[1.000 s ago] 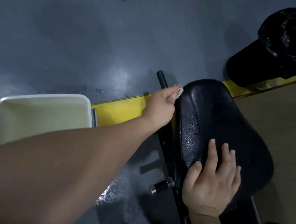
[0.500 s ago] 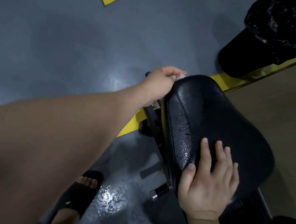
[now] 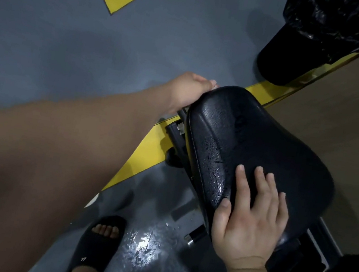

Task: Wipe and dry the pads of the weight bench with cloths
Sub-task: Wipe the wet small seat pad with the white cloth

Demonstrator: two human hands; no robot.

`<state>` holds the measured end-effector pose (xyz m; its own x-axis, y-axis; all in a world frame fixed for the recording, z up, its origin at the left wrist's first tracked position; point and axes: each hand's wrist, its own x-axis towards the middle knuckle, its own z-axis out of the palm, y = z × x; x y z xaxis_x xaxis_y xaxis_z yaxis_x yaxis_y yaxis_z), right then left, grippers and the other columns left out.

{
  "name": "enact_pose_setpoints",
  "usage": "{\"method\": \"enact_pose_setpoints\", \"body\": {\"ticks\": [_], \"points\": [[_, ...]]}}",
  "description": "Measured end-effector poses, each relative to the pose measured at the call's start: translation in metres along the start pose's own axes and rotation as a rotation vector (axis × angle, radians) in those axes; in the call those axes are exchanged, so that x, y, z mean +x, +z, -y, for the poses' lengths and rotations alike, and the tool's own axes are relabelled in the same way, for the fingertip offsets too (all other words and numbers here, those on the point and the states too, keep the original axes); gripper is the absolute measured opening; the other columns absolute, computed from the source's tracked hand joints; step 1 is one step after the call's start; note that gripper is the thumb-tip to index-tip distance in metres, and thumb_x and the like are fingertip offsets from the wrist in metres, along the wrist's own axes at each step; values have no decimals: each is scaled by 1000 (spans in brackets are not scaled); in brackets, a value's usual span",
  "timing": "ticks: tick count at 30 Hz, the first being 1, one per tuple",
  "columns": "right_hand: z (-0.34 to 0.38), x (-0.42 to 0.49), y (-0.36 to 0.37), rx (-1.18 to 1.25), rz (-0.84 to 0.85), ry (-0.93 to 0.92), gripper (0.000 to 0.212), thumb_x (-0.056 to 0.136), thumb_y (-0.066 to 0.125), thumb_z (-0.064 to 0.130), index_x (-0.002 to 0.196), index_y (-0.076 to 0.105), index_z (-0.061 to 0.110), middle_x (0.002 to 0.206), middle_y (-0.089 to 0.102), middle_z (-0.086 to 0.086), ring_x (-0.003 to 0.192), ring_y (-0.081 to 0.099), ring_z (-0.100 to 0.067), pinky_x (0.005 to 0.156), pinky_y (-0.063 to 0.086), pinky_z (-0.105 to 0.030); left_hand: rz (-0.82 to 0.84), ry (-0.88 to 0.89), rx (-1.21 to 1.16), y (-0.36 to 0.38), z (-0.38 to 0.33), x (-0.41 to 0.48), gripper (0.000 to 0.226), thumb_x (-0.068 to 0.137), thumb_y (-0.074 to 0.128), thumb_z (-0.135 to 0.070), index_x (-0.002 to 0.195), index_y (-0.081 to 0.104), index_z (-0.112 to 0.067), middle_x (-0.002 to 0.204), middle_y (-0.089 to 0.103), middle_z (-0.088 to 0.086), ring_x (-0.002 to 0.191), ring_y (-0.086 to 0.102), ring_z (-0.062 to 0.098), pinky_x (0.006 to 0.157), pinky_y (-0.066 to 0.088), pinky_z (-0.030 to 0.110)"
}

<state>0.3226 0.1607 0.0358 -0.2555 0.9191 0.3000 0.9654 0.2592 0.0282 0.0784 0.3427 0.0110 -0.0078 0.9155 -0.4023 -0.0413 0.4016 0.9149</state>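
Right grip lies flat, fingers straight, on the near end of the wet black seat pad; left grip curls at its far-left rim, whether holding anything cannot be told.

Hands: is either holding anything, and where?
Left hand curls round the far edge of the seat pad; whether it holds a cloth cannot be told. Right hand lies flat on the pad, holding nothing.

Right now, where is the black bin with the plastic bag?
In the head view, the black bin stands at the upper right on the grey floor, beside the yellow line, beyond the bench pad.
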Motion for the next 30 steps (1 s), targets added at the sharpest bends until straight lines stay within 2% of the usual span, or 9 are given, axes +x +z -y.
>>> {"method": "enact_pose_setpoints", "body": {"ticks": [6, 13, 15, 18, 20, 22, 25, 27, 30], "points": [[0, -1, -2, 4, 2, 4, 62, 90, 42, 37, 148, 52, 19, 153, 47, -15, 148, 37, -32, 119, 27, -56, 16, -154, -21, -28, 13, -11, 36, 84, 75, -36, 96, 69, -3, 88, 59, 13, 81, 52, 27, 83, 45, 40], [-3, 0, -1, 24, 7, 7, 63, 87, 46, 38, 148, 53, 20, 152, 47, -15, 147, 37, -32, 119, 27, -55, 39, -59, 220, -3, -26, 10, 28, 104, 59, -18, 77, 63, -10, 50, 53, -4, 45, 52, 11, 55, 44, 20], [-4, 1, 0, 47, 10, 2, 64, 86, 47, 38, 147, 54, 21, 152, 48, -15, 147, 38, -33, 119, 27, -56, 73, -31, 267, 12, -41, 16, 25, 106, 55, -15, 84, 66, -11, 46, 55, -11, 38, 51, 4, 42, 39, 13], [-5, 1, 0, 61, 11, 0, 65, 85, 48, 40, 147, 53, 21, 152, 48, -15, 147, 38, -33, 118, 28, -57, 149, 9, 313, 28, -52, 23, 20, 104, 57, -16, 106, 77, -14, 86, 78, -6, 65, 70, 1, 59, 50, 14], [-6, 1, -1, 67, 7, -2, 65, 85, 48, 39, 147, 54, 21, 152, 48, -15, 146, 39, -33, 117, 28, -57, 124, 18, 348, 33, -57, 19, 21, 103, 60, -22, 112, 78, -17, 103, 78, -1, 78, 72, 5, 68, 55, 17], [-7, 0, 0, 66, 6, -5, 65, 86, 49, 39, 148, 53, 21, 152, 48, -15, 146, 39, -34, 118, 28, -57, 91, 18, 326, 27, -53, 13, 22, 103, 61, -23, 118, 75, -15, 98, 78, -5, 69, 69, -1, 67, 58, 17], [-6, -1, -1, 69, 3, 4, 65, 86, 49, 38, 148, 53, 21, 152, 48, -15, 146, 39, -34, 117, 29, -57, 59, 49, 366, 9, -48, -2, 19, 104, 60, -17, 119, 69, -15, 80, 66, -24, 43, 54, -5, 49, 45, 14], [-6, -1, -1, 72, -2, 8, 65, 85, 50, 38, 147, 54, 21, 152, 49, -15, 146, 40, -33, 117, 30, -57, 12, 130, 453, 2, -51, -3, 16, 103, 62, -21, 115, 72, -16, 85, 73, -13, 57, 60, -9, 62, 48, 17], [-6, -1, 0, 79, -5, 9, 66, 83, 53, 37, 147, 54, 21, 152, 49, -15, 146, 40, -33, 117, 30, -57, 117, 350, 631, 26, -61, -16, 31, 102, 63, -24, 130, 70, -14, 133, 68, -5, 124, 59, -4, 105, 43, 13]]}}
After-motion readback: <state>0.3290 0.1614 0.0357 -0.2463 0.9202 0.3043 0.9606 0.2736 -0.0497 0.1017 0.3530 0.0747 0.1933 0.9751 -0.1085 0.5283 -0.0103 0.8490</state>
